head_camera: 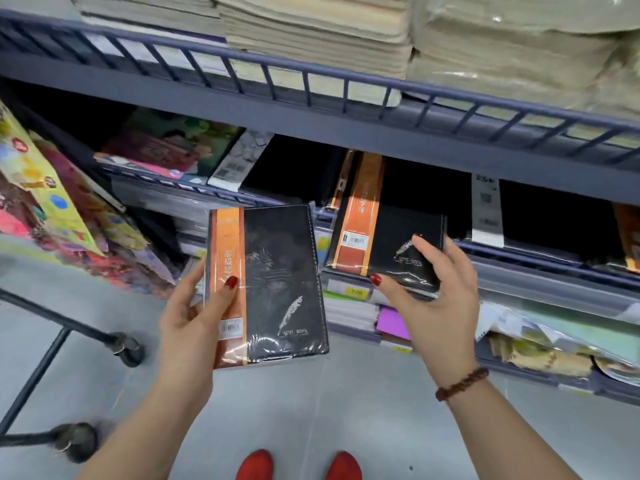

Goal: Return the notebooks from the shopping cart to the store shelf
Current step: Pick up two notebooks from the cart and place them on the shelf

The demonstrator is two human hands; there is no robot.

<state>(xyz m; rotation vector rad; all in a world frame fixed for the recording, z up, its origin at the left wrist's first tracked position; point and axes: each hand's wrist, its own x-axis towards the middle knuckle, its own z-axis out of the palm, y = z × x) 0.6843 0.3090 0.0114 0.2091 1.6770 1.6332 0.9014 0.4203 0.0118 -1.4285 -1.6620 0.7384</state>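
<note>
My left hand [188, 313] gripped a shrink-wrapped black leather-look notebook with an orange paper band [280, 285], thumb across the band, held upright in front of the dark blue metal store shelf [311, 123] and not yet put back. My right hand [440, 296] clasped the near corner of a second matching notebook [388, 244], lying atop similar black ones on the middle tier, so I judged one nearly home, one left. Only the black cart's frame and wheels [38, 374] showed; what remained inside I couldn't tell.
</note>
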